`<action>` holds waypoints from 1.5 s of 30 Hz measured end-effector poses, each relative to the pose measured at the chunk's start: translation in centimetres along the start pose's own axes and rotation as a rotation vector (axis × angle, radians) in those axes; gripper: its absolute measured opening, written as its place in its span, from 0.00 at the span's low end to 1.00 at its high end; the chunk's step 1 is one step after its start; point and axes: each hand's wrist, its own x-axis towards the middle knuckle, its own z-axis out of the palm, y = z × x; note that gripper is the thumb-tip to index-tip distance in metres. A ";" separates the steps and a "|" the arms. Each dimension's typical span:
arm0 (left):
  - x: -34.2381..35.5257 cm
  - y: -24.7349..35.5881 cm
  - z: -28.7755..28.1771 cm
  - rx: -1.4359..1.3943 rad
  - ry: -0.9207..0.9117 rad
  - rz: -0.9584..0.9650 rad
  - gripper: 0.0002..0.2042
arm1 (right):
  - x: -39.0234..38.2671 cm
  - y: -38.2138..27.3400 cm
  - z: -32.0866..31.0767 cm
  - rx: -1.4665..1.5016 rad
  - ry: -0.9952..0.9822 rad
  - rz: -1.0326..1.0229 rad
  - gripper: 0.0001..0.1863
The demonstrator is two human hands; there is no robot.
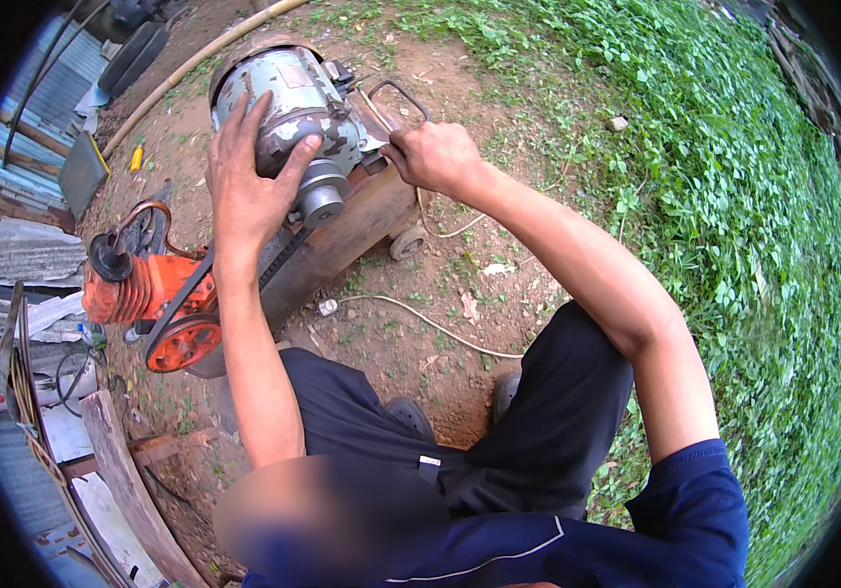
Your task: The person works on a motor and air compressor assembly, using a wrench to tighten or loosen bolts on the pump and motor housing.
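Note:
A grey electric motor (293,93) with peeling paint sits on top of a rusty cylindrical tank (352,240). My left hand (247,186) lies on the motor's housing, fingers and thumb spread. At the motor's right-hand base, my right hand (437,157) is closed; what its fingers hold is hidden, though a shiny metal piece (371,144) shows beside them. The motor's metal pulley (321,201) faces me. To the left is an orange compressor pump (124,289) with an orange spoked flywheel (185,343). A black belt (181,296) runs over the flywheel, partly hidden behind my left forearm.
A small wheel (408,243) stands under the tank. A pale cable (430,328) crosses the dirt between tank and knees. Wooden planks (126,480) and corrugated sheets (28,260) line the left side. A long pole (190,69) lies behind the motor. Green plants (754,235) cover the right.

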 end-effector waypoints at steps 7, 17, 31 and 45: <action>0.2 -0.3 0.2 -0.117 -0.029 -0.255 0.53 | 0.5 1.3 0.8 -0.109 -0.025 -0.166 0.22; 0.0 0.1 0.0 -0.086 -0.071 -0.307 0.53 | 0.6 2.6 1.2 -0.186 -0.024 -0.308 0.09; -0.2 -0.4 0.7 -0.101 -0.013 -0.213 0.48 | 4.4 6.9 2.0 -0.184 0.120 -0.655 0.18; -0.1 -0.6 0.9 -0.077 -0.007 -0.237 0.51 | 16.4 7.8 4.4 -0.061 0.388 -0.908 0.20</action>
